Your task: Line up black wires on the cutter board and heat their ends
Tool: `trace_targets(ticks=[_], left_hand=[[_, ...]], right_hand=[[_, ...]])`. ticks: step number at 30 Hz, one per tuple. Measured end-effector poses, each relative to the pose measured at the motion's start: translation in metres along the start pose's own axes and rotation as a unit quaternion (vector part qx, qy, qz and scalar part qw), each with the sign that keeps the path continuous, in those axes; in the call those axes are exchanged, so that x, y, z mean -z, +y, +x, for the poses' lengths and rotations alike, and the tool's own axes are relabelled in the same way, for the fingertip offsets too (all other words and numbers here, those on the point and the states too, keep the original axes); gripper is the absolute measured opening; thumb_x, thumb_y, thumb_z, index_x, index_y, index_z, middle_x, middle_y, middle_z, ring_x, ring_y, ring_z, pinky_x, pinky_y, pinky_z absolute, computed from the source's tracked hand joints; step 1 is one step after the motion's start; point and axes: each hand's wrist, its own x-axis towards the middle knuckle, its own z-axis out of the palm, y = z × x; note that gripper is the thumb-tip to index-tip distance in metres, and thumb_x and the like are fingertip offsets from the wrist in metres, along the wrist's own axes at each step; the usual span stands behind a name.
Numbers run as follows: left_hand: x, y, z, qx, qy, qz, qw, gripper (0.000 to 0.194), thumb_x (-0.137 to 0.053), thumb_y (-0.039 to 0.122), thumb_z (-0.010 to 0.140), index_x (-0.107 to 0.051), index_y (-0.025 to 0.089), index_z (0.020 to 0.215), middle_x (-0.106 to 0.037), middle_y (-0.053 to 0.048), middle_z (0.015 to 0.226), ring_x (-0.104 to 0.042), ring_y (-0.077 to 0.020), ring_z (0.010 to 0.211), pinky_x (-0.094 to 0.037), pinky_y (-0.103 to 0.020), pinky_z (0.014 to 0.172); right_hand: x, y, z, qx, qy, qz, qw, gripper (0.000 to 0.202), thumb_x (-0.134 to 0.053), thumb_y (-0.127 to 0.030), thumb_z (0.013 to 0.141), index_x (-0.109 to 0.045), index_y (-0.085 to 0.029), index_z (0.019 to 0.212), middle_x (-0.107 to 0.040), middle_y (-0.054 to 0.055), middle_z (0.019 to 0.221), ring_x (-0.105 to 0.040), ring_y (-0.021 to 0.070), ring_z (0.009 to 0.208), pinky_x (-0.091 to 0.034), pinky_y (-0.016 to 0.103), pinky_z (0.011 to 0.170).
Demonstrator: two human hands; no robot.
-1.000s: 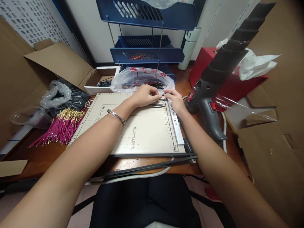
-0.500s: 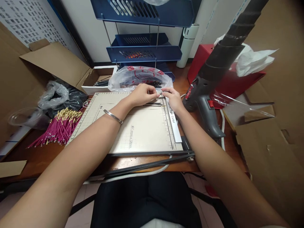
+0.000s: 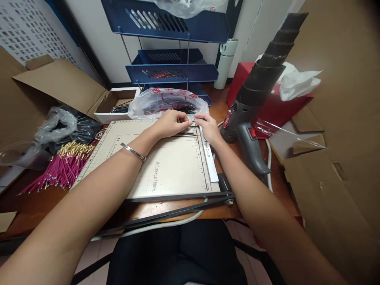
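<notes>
Over the far right corner of a cream paper cutter (image 3: 175, 174), both my hands are close together. My left hand (image 3: 173, 122) is closed in a pinch on a thin black cord, whose details are too small to make out. Facing it, my right hand (image 3: 208, 126) pinches at the same cord's other end by the cutter's white edge strip (image 3: 210, 160). A few more thin black cords (image 3: 187, 134) lie on the board just below my fingers. The cutter's long dark blade arm (image 3: 178, 209) is swung out along the near side.
Pink cords with gold tips (image 3: 63, 164) are heaped at left. Behind the cutter stand a clear plastic bag (image 3: 142, 103), a small open box (image 3: 111, 116) and blue shelf trays (image 3: 175, 73). A heat gun (image 3: 249, 111) stands upright at right, before a red box (image 3: 240, 77).
The camera view has shifted slightly, so everything sits a little further left and lower. My hands keep nearly the same pinch over the cutter's corner.
</notes>
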Motion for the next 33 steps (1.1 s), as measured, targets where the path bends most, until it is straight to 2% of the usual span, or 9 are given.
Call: trace_targets(ticks=[22, 33], left_hand=[[0.000, 0.002, -0.001, 0.001, 0.000, 0.023, 1.000, 0.032, -0.065, 0.042, 0.087, -0.071, 0.014, 0.074, -0.066, -0.001, 0.064, -0.054, -0.0140, 0.065, -0.037, -0.029, 0.066], [-0.003, 0.007, -0.002, 0.002, -0.009, 0.043, 0.999, 0.029, -0.066, 0.040, 0.089, -0.070, 0.015, 0.075, -0.063, -0.001, 0.065, -0.053, -0.0140, 0.067, -0.039, -0.029, 0.069]], right_hand=[[0.002, -0.001, 0.001, 0.012, -0.008, -0.009, 1.000, 0.019, -0.068, -0.028, 0.077, -0.072, -0.019, 0.093, -0.076, 0.005, 0.111, -0.065, 0.0239, 0.113, -0.045, 0.045, 0.115], [0.003, 0.011, 0.012, 0.033, -0.019, -0.002, 0.999, 0.016, -0.069, -0.025, 0.078, -0.071, -0.019, 0.093, -0.074, 0.004, 0.108, -0.065, 0.0232, 0.112, -0.046, 0.046, 0.116]])
